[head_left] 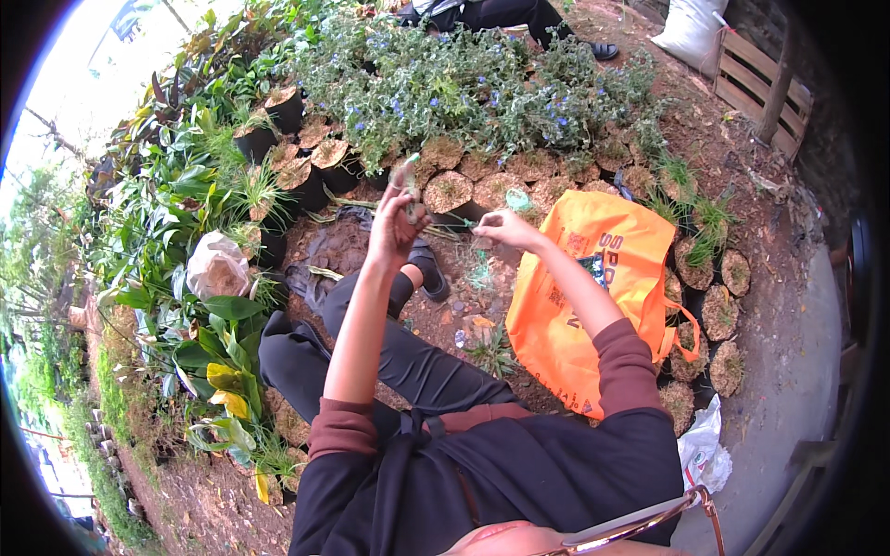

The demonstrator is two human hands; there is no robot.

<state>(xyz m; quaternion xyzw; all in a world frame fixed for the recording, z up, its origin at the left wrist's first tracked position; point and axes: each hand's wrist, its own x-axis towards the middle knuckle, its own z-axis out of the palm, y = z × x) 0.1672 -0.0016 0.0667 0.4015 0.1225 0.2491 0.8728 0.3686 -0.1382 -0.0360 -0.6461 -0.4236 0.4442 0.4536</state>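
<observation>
In front of me, my left hand (397, 224) is raised with its fingers curled around a pale green bundle of string (411, 190), too small to make out fully. A thin dark green string (449, 222) runs from it across to my right hand (507, 229), which pinches its end between thumb and fingertips. Just beyond the right hand lies a light green round piece (517, 199) on the potted soil. Loose green strands (479, 271) are scattered on the ground below the hands. An orange cloth bag (565, 320) spreads beneath my right forearm.
Black pots filled with brown husk (449, 192) curve around me. Blue-flowered plants (464, 88) grow at the far side, broad-leaved plants (218, 343) at left. A white plastic bag (705, 449) lies right. Another person's dark-trousered leg (514, 14) shows at the top, near a wooden crate (756, 83).
</observation>
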